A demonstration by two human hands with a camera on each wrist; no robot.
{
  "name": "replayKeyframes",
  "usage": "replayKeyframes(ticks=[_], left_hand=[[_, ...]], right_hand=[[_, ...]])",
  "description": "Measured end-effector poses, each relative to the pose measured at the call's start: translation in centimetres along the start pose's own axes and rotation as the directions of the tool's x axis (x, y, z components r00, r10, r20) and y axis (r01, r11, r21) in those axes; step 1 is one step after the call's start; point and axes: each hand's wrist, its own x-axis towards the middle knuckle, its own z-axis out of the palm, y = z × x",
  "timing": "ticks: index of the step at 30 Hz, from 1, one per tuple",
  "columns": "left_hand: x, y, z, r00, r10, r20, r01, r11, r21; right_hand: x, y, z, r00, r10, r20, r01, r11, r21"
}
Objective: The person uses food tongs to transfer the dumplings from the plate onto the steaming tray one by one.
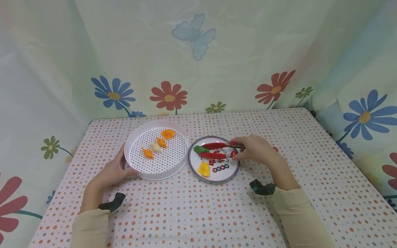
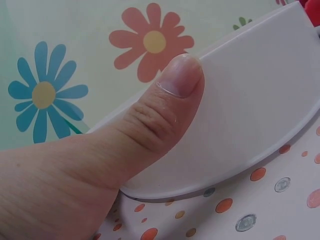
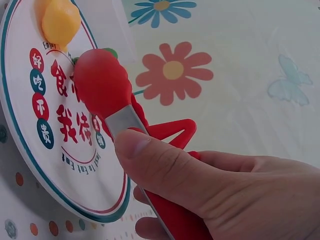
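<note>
At the lower left of the frame, the left hand [image 1: 113, 174] has its grip clamped on the side of a white perforated tray [image 1: 164, 175]. At centre, a yellow piece [image 1: 203, 169] lies on a round plate [image 1: 224, 175]. Behind it, the right hand [image 1: 255, 148] clamps red tongs [image 1: 214, 156], tips at a green piece [image 1: 200, 149]; whether they pinch it cannot be told. Orange pieces [image 1: 149, 154] and one cream piece [image 1: 156, 147] occupy the tray, left of centre.

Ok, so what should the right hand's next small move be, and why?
I'd probably have the right hand squeeze the red tongs a little: their tips are at the green piece on the plate, but I can't tell whether they grip it firmly. The left hand holds the white sieve by its side.
</note>
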Motion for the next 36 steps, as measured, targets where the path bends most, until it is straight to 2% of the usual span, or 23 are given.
replayKeyframes(ticks=[8,19,25,29,32,36], left_hand=[[0.0,0.0,0.0,1.000,-0.025,0.014,0.025,1.000,-0.004],[0.2,-0.3,0.1,1.000,-0.021,0.014,0.021,1.000,-0.022],[0.3,-0.2,0.1,1.000,-0.024,0.005,0.024,0.999,-0.032],[0.4,-0.1,0.1,0.999,-0.036,0.011,0.037,0.999,-0.028],[0.4,-0.1,0.0,0.999,-0.041,0.012,0.041,0.999,-0.020],[0.5,0.0,0.0,1.000,-0.027,0.011,0.027,1.000,-0.016]], right_hand=[[-0.1,0.0,-0.2,0.999,-0.029,-0.043,0.025,0.997,-0.074],[-1.0,0.5,-1.4,0.997,-0.016,-0.076,0.012,0.999,-0.051],[-1.4,0.0,-2.7,0.990,-0.037,-0.136,0.032,0.999,-0.038],[-1.6,-2.2,-3.0,0.985,-0.075,-0.155,0.069,0.997,-0.045],[-1.1,-5.3,-3.2,0.983,-0.125,-0.135,0.112,0.988,-0.103],[0.3,-10.3,-3.7,0.963,-0.256,-0.078,0.231,0.943,-0.241]])
